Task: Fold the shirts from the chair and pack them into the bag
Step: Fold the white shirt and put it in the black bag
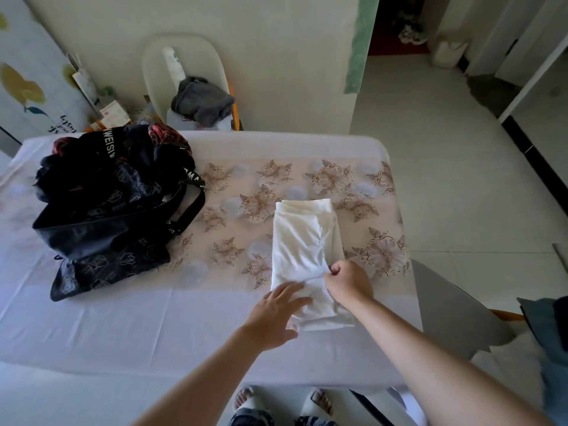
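With the left hand flat, fingers straight, pinning the folded white cloth shirt, the right hand, pinching it, should fold squarely.

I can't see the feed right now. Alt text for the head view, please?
A partly folded white shirt lies on the table; the left hand presses flat on its near end and the right hand pinches a fold. A dark bag sits to the left, and a grey garment lies on the chair beyond.

Bag blocks table left; middle open.
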A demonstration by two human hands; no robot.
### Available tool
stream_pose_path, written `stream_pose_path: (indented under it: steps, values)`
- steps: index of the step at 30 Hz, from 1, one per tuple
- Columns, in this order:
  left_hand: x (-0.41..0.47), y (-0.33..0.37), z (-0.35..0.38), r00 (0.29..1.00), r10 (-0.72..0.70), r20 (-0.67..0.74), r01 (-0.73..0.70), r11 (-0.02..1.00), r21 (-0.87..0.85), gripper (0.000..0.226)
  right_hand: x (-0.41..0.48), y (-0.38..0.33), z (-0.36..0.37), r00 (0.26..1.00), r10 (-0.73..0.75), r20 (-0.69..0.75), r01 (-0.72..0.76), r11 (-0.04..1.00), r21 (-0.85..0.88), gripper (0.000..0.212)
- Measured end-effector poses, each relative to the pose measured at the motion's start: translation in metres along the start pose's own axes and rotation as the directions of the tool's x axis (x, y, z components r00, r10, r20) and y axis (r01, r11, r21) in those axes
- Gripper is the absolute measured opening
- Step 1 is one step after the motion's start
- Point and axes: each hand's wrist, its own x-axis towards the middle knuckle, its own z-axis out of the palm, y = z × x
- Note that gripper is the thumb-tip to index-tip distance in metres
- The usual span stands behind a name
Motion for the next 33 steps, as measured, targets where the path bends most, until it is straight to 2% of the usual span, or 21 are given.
stream_pose_path:
  steps: [1, 3, 4, 5, 6, 8, 9, 10, 12, 13, 15, 18, 19, 22, 25, 26, 28, 29, 31, 32, 33]
  values:
    - [-0.004, 0.0, 0.004, 1.0, 0.011, 0.018, -0.011, 1.0, -0.003, 0.087, -0.002, 0.002, -0.003, 1.0, 0.005, -0.024, -0.006, 1.0, -0.024, 0.013]
    - [-0.009, -0.002, 0.011, 1.0, 0.019, 0.024, -0.019, 1.0, -0.022, 0.099, -0.006, 0.015, -0.005, 1.0, -0.012, -0.012, 0.009, 0.982, -0.191, 0.005]
    - [-0.01, -0.003, 0.013, 1.0, 0.026, 0.007, -0.026, 0.999, -0.027, 0.099, -0.009, 0.024, -0.004, 0.999, -0.053, -0.01, 0.048, 0.959, -0.281, 0.013]
    - [-0.011, -0.004, 0.014, 0.999, 0.037, -0.013, -0.037, 0.999, -0.028, 0.097, -0.012, 0.034, -0.001, 0.987, -0.157, -0.025, 0.138, 0.926, -0.352, 0.027]
    - [-0.01, -0.007, 0.016, 0.998, 0.051, -0.033, -0.052, 0.998, -0.033, 0.093, -0.016, 0.042, 0.002, 0.945, -0.322, -0.049, 0.277, 0.874, -0.399, 0.041]
    - [-0.007, -0.01, 0.017, 0.994, 0.087, -0.07, -0.088, 0.996, -0.015, 0.076, -0.024, 0.053, 0.012, 0.77, -0.635, -0.058, 0.545, 0.702, -0.458, 0.056]
    - [-0.006, -0.01, 0.018, 0.988, 0.109, -0.106, -0.106, 0.994, 0.026, 0.064, -0.029, 0.055, 0.016, 0.713, -0.7, 0.021, 0.628, 0.626, -0.463, 0.062]
    - [-0.005, -0.009, 0.019, 0.981, 0.135, -0.142, -0.13, 0.99, 0.046, 0.052, -0.035, 0.054, 0.02, 0.696, -0.704, 0.141, 0.676, 0.577, -0.46, 0.072]
    - [-0.003, -0.005, 0.015, 0.975, 0.157, -0.158, -0.149, 0.987, 0.06, 0.04, -0.045, 0.052, 0.03, 0.735, -0.576, 0.358, 0.674, 0.56, -0.482, 0.092]
    - [-0.003, -0.003, 0.01, 0.983, 0.107, -0.152, -0.103, 0.994, 0.033, 0.038, -0.047, 0.053, 0.034, 0.756, -0.528, 0.387, 0.652, 0.551, -0.521, 0.096]
    - [-0.006, 0.003, -0.009, 0.996, -0.039, -0.075, 0.034, 0.997, -0.074, 0.034, -0.049, 0.05, 0.04, 0.796, -0.506, 0.33, 0.593, 0.549, -0.589, 0.086]
    - [-0.01, 0.003, -0.031, 0.985, -0.157, 0.068, 0.167, 0.971, -0.171, 0.027, -0.051, 0.04, 0.037, 0.787, -0.563, 0.251, 0.588, 0.563, -0.581, 0.042]
    - [-0.01, 0.001, -0.038, 0.977, -0.186, 0.106, 0.205, 0.957, -0.205, 0.026, -0.054, 0.033, 0.031, 0.793, -0.563, 0.234, 0.586, 0.6, -0.545, 0.03]
    - [-0.013, -0.004, -0.058, 0.927, -0.295, 0.233, 0.37, 0.82, -0.436, 0.02, -0.064, 0.01, 0.01, 0.862, -0.434, 0.26, 0.506, 0.767, -0.395, 0.007]
    - [-0.021, -0.012, -0.068, 0.927, -0.296, 0.232, 0.374, 0.66, -0.652, 0.014, -0.065, -0.008, -0.01, 0.886, -0.328, 0.327, 0.406, 0.889, -0.209, 0.024]
    - [-0.023, -0.014, -0.069, 0.932, -0.28, 0.229, 0.359, 0.642, -0.677, 0.024, -0.063, -0.012, -0.015, 0.898, -0.305, 0.319, 0.37, 0.913, -0.169, 0.027]
    - [-0.026, -0.017, -0.064, 0.935, -0.312, 0.17, 0.352, 0.748, -0.563, 0.045, -0.059, -0.016, -0.02, 0.929, -0.255, 0.269, 0.304, 0.939, -0.16, 0.02]
    - [-0.024, -0.018, -0.059, 0.923, -0.371, 0.1, 0.369, 0.784, -0.499, 0.044, -0.056, -0.017, -0.02, 0.943, -0.244, 0.225, 0.288, 0.939, -0.19, 0.018]
    - [-0.021, -0.017, -0.053, 0.859, -0.51, -0.049, 0.417, 0.75, -0.513, 0.039, -0.053, -0.022, -0.016, 0.961, -0.257, 0.105, 0.277, 0.916, -0.289, 0.017]
    - [-0.02, -0.016, -0.05, 0.825, -0.544, -0.154, 0.418, 0.77, -0.482, 0.041, -0.052, -0.024, -0.014, 0.964, -0.262, 0.049, 0.264, 0.913, -0.312, 0.018]
    - [-0.019, -0.014, -0.047, 0.813, -0.498, -0.302, 0.375, 0.845, -0.381, 0.044, -0.051, -0.025, -0.011, 0.966, -0.258, 0.005, 0.246, 0.914, -0.322, 0.023]
